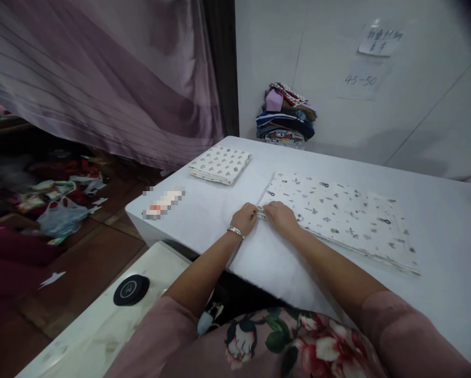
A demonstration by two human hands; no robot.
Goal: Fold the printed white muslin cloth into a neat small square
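A white printed cloth (340, 215), folded into a long rectangle, lies flat on the white table (436, 210). Both hands meet at its near left corner. My left hand (245, 218), with a bracelet on the wrist, has its fingers closed on the corner's edge. My right hand (282, 216) rests on the cloth right beside it, fingers curled and pinching the same corner.
A smaller folded printed cloth (220, 164) lies at the table's far left. A stack of folded colourful fabrics (286, 119) stands against the wall. A pixelated object (163, 202) sits near the left edge. A purple curtain (102, 79) hangs left, with clutter on the floor below.
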